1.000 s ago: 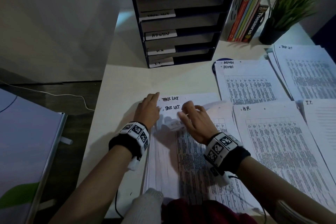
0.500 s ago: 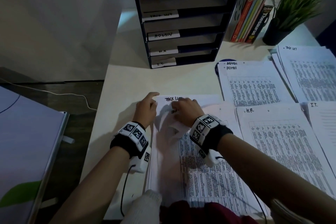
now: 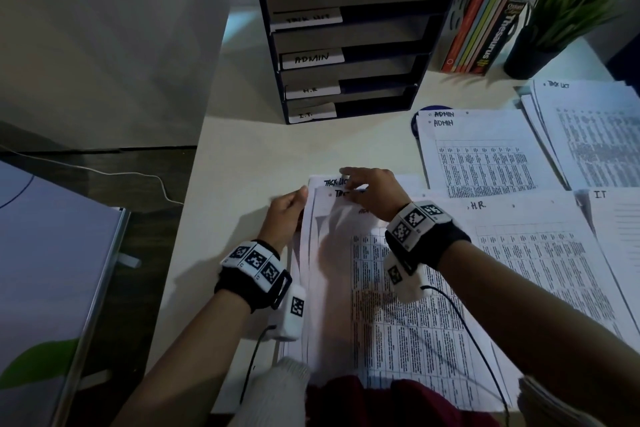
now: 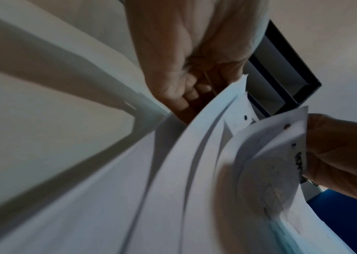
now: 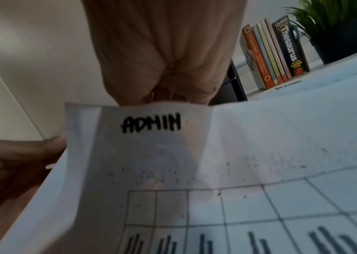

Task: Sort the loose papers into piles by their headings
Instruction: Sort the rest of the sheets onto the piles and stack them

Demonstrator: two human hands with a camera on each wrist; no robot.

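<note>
Desk: right hand pinches ADMIN sheet top edge; left hand seemingly grips stack edge.

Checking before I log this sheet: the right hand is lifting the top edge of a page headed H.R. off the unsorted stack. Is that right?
Not quite. The sheet that the right hand lifts by its top edge is headed ADMIN, not H.R.; the right wrist view shows the heading plainly. The rest holds.

At the back of the white desk stands a dark tray rack with labelled shelves. Right of it, leaning books stand beside a potted plant.
</note>
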